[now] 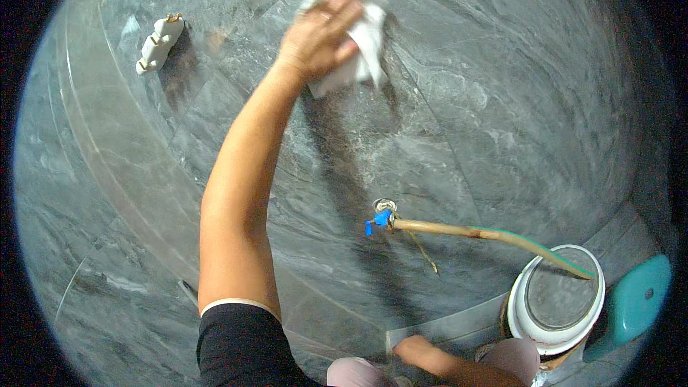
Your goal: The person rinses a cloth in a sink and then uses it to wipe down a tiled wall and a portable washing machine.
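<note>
My left hand (325, 37) presses a white cloth (371, 37) flat against the grey marbled tile wall (473, 118). The fingers are spread over the cloth, and both are blurred. A ring shows on one finger. At the bottom, my right hand (416, 349) is low between my knees, near a tiled ledge (451, 328); its fingers cannot be made out. Below the cloth, a tap (382, 217) with a blue handle juts from the wall. From it a hose (457, 228) runs right, its end over a white bucket (513, 312).
A white wall fixture with brass-coloured hooks (158, 45) is mounted at the upper left. A teal plastic stool or similar item (639, 301) stands right of the bucket. A yellowish cord (424, 252) dangles under the tap. A lighter tile band (118, 134) curves down the left side.
</note>
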A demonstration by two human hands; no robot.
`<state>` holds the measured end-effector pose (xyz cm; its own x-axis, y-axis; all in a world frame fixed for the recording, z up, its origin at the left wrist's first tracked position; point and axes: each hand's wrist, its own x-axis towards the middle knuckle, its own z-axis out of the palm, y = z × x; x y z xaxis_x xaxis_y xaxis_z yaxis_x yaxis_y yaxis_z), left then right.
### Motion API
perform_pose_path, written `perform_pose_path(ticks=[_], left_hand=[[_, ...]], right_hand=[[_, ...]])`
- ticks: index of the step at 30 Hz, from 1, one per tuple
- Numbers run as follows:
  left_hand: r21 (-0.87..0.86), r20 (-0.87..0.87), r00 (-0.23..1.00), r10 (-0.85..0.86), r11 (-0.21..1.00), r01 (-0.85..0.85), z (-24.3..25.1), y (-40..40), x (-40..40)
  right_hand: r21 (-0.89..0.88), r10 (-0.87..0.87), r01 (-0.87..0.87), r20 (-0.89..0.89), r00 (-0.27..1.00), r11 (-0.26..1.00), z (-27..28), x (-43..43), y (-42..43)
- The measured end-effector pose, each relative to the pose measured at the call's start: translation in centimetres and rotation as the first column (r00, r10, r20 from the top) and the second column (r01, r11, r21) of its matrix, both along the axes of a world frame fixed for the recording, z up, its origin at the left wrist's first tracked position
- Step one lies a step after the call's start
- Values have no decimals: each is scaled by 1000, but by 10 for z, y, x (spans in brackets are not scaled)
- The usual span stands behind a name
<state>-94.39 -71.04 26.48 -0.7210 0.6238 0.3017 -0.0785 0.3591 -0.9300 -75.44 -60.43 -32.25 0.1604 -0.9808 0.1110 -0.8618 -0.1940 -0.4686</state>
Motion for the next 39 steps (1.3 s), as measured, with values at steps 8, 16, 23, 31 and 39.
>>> perform_pose_path(ticks=[8, 16, 23, 31, 39], left_hand=[[226, -816, 575, 60, 949, 221, 22, -30, -28], [4, 29, 993, -116, 993, 115, -107, 13, -21], [84, -39, 998, 41, 996, -37, -88, -27, 43], [369, -842, 500, 204, 893, 259, -22, -63, 15], [141, -10, 997, -77, 987, 78, -176, 11, -24]], right_hand=[[75, -115, 105, 151, 982, 992, -14, 0, -14], [140, 55, -43, -86, 995, 989, -7, 4, -11], [58, -7, 9, -31, 999, 998, -1, -18, 12], [-4, -44, 44, -48, 998, 999, -4, -8, 5], [38, -56, 56, -13, 998, 998, -8, -2, -7]])
